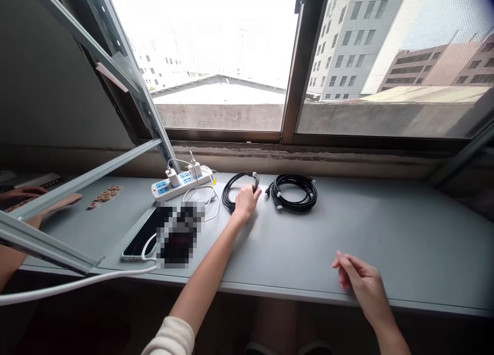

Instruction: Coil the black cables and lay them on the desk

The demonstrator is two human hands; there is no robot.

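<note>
A coiled black cable (227, 189) lies on the grey shelf top, and my left hand (246, 201) has its fingers closed on the right side of that coil. Just to the right rests a second, thicker coil of black cable (295, 193), with its plugs showing at its left and upper right; neither hand touches it. My right hand (358, 278) is near the front edge, its fingers curled loosely together and nothing visible in them.
At left, a white power strip (183, 184) holds plugs and white cords. Phone-like devices (144, 234), one blurred out, lie before it. A metal frame (148, 100) rises at left; beyond it are another person's hands (57, 203) and small brown pieces (104, 196).
</note>
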